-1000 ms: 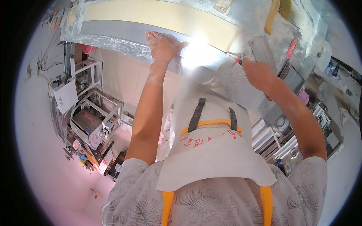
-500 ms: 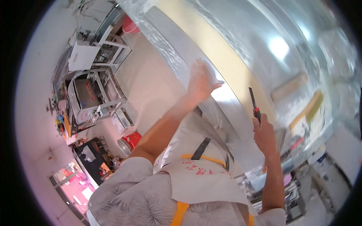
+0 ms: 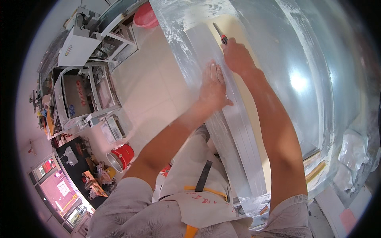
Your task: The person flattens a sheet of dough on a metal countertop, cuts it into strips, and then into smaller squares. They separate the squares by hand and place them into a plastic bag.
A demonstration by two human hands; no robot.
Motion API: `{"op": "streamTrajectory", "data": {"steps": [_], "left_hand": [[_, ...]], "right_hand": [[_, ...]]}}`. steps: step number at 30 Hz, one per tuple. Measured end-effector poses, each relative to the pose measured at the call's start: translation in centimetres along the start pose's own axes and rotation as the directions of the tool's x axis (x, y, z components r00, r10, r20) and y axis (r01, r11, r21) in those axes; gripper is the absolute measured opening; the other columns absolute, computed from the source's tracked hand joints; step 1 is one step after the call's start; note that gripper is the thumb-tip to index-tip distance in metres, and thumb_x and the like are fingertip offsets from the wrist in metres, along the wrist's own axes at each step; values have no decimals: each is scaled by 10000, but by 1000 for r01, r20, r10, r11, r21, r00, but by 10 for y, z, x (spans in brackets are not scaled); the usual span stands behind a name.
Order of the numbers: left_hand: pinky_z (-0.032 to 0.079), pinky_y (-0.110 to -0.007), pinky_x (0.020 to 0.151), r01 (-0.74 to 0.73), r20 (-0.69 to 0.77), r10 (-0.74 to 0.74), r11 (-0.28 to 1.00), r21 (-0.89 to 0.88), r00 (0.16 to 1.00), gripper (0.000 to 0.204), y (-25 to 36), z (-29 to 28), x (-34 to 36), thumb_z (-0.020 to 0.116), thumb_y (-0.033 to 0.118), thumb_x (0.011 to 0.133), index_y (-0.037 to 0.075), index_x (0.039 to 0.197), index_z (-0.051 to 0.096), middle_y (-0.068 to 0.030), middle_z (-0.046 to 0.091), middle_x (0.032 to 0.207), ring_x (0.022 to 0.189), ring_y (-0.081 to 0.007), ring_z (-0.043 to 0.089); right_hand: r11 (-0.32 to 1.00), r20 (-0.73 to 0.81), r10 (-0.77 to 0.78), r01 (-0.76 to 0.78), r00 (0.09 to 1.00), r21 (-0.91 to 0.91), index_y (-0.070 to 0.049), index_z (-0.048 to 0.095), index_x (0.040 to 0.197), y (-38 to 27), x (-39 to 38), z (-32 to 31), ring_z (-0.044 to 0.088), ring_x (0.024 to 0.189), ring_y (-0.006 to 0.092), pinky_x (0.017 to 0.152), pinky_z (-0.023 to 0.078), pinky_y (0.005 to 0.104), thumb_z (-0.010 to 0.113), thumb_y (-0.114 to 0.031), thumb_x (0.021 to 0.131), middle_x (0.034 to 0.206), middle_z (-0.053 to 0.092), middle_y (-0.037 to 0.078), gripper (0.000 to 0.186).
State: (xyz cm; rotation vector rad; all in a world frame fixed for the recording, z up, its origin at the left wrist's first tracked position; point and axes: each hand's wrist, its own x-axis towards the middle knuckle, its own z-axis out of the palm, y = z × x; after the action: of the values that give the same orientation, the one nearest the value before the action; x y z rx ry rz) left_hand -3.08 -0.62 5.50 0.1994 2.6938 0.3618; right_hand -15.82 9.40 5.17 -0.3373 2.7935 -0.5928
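My left hand [image 3: 213, 88] lies flat on a long grey metal straightedge [image 3: 243, 137], its fingers stretched toward the far end and the thumb out to the right. Under the straightedge is a cream-coloured strip of sheet material [image 3: 249, 104], showing along its right side and beyond its far end. My right hand [image 3: 238, 58] is closed around a utility knife [image 3: 220, 33] with a red and black handle. The knife's dark blade points away and to the left, over the sheet near the straightedge's far end. Whether the tip touches the sheet, I cannot tell.
The work table [image 3: 278, 51] has a shiny, whitish-smeared covering. Beyond the floor on the left are a pink basin [image 3: 146, 16], a white-framed machine [image 3: 75, 95] and a red bucket [image 3: 124, 154]. A yellow-edged wooden piece [image 3: 315, 171] and crumpled clear plastic [image 3: 351, 152] lie at the right.
My right hand has carried the utility knife forward and left, from beside the near part of the sheet to its far end. My left hand stays flat on the straightedge. The view has shifted.
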Motion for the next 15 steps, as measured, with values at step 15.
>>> {"op": "streamTrajectory", "data": {"steps": [15], "left_hand": [[110,-561,1329,33,-18,-36,990,-140,999,1418,-15,11,8,933,500,709,-221,1594,91,-406,20,1703,1613,-530,50]], "right_hand": [[997,187,22,-8,982,-74,90,543,1178,-39,97,16,762,711,399,611,633,475,464,-329,1133,1044,709,320,429]]}}
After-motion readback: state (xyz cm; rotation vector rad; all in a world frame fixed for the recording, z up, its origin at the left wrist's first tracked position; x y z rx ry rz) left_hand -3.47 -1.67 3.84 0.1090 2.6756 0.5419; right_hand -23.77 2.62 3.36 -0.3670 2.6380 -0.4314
